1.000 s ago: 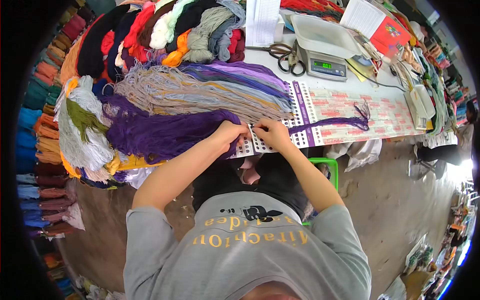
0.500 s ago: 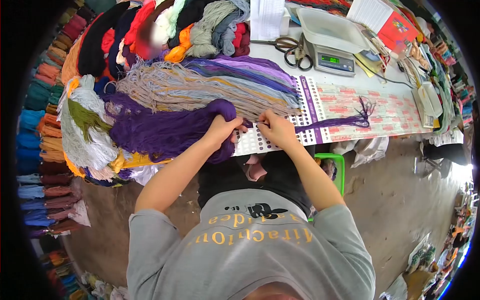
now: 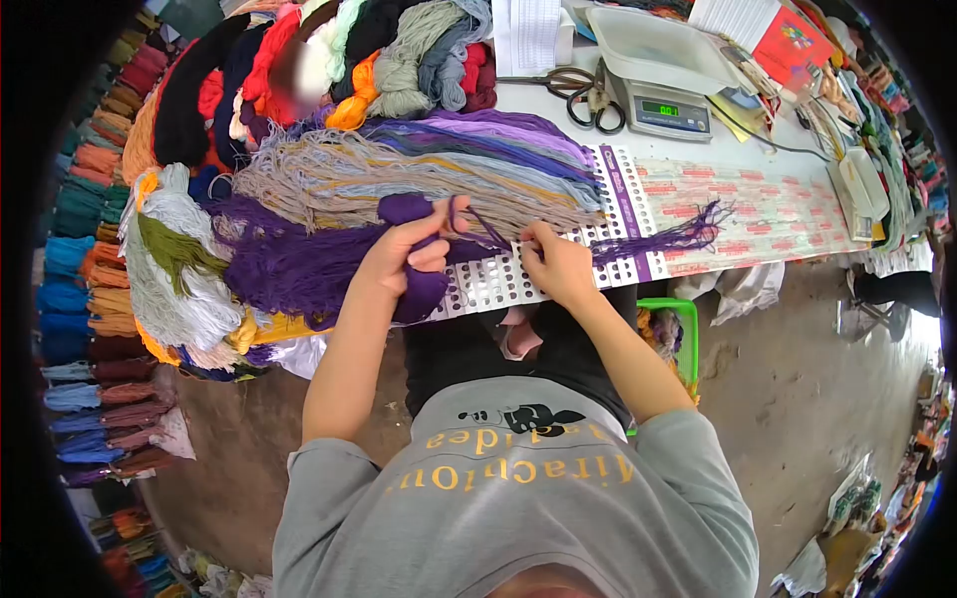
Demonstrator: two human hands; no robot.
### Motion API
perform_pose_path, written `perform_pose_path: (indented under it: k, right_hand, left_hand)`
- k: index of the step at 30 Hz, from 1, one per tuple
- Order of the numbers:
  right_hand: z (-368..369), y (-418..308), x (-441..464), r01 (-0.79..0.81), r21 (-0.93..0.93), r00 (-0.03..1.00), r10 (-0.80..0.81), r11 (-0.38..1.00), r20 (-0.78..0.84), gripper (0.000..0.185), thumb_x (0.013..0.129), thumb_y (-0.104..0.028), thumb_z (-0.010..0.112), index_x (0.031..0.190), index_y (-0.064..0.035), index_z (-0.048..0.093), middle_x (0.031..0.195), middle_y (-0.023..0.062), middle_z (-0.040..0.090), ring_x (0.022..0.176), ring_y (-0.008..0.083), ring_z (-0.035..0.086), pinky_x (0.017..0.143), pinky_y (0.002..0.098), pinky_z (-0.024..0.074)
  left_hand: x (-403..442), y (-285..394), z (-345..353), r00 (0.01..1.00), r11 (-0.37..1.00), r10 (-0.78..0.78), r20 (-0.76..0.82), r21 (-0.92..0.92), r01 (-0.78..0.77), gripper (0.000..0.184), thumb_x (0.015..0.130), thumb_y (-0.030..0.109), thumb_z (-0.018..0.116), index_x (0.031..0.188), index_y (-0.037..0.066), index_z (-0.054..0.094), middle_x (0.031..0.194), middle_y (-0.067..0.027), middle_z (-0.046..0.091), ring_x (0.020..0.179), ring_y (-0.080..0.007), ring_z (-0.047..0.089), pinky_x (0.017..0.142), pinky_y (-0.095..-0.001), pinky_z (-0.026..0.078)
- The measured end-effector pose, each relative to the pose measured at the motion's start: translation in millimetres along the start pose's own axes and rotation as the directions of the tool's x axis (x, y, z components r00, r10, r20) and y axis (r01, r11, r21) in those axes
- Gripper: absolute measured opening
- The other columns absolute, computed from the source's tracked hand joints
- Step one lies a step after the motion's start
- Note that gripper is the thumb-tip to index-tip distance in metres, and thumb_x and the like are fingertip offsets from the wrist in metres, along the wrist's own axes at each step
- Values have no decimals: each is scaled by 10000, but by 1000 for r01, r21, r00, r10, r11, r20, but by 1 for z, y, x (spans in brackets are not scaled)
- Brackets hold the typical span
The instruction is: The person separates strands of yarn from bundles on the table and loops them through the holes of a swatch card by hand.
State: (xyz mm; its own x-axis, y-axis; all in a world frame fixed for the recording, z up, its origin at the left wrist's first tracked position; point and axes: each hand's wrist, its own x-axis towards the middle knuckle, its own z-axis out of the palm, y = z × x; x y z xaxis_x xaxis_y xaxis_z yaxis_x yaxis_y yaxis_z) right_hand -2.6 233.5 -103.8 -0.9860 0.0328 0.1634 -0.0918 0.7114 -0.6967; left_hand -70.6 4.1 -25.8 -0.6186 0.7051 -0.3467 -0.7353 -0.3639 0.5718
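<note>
My left hand (image 3: 407,251) is closed on the dark purple yarn (image 3: 299,261), raised a little above the card, with a loop of strands around its fingers. From it a few purple strands stretch to my right hand (image 3: 554,261), whose fingers are pinched at the white perforated card (image 3: 488,286). Beyond my right hand the purple strand ends (image 3: 678,234) lie across the card's purple stripe and onto the printed sheet (image 3: 773,214). Beige and grey threads (image 3: 399,184) lie just behind both hands, with lilac and blue threads (image 3: 498,145) farther back.
Coloured skeins (image 3: 414,65) are heaped at the back left. Black scissors (image 3: 595,105) lie beside a scale (image 3: 663,112) bearing a clear tray (image 3: 658,50). A green basket (image 3: 688,344) stands below the table edge. White and olive yarn (image 3: 179,244) hangs at the left.
My left hand has lifted and moved left, drawing purple strands away from the card. My right hand stays at the card. The purple ends on the right have slid slightly left.
</note>
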Motion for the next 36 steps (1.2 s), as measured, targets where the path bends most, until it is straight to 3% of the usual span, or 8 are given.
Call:
perform_pose_path:
  k: [10,14,18,21,25,30,34,36]
  right_hand:
    - [4,4,-3,208,-53,972,-212,977,-99,170,803,-194,595,951,-110,581,866,78,580,748,299,608,622,400,483]
    - [5,1,-2,273,-140,951,-289,952,-108,144,749,-196,640,846,-102,592,792,58,537,692,265,591,579,382,475]
    - [5,1,-2,270,-145,954,-285,952,-91,147,749,-176,640,878,-115,608,790,50,554,680,258,596,552,374,471]
    - [7,3,-2,295,-120,945,-308,948,-113,115,747,-162,629,834,-98,590,797,42,551,681,252,599,563,380,478]
    - [15,7,-1,281,-107,935,-297,954,-192,73,745,-115,594,807,-86,569,774,50,562,624,255,597,533,387,476]
    - [13,12,-3,117,28,977,-110,993,-183,100,733,-91,567,811,-74,506,786,86,577,610,319,576,532,417,464]
    - [14,14,-2,108,31,975,-100,994,-197,107,731,-92,563,807,-72,491,790,95,579,615,339,570,527,422,456]
    - [12,12,-1,90,-3,986,-90,996,-138,156,731,-150,588,836,-76,500,824,94,584,656,325,585,543,423,457]
  left_hand:
    - [44,-65,10,903,162,318,-289,955,249,390,877,423,553,959,48,626,597,-19,576,483,-124,535,534,-292,448]
    - [8,-39,20,943,867,236,-234,489,-96,181,881,217,577,878,39,607,730,-26,585,476,-72,424,463,-225,335]
    - [-48,2,25,919,934,346,-191,160,-319,128,881,139,558,880,13,580,949,-113,625,437,-42,356,423,-194,287]
    - [-84,29,37,740,787,615,-271,271,-555,252,926,252,524,884,11,586,978,-100,614,451,-32,320,428,-184,281]
    - [-90,25,25,-172,36,984,-48,997,-73,222,925,176,514,938,-6,640,980,-42,562,576,-86,479,550,-214,378]
    - [-13,-41,19,383,-472,809,446,881,-29,208,835,179,631,982,32,619,1186,-113,502,1017,-255,522,887,-352,398]
    - [37,-78,-4,570,-459,621,538,839,-292,434,803,93,627,1213,44,494,1088,-139,555,913,-261,572,810,-333,442]
    - [36,-76,-2,822,-54,555,126,992,-116,558,769,10,612,1293,45,423,1194,-133,536,888,-196,594,806,-314,459]
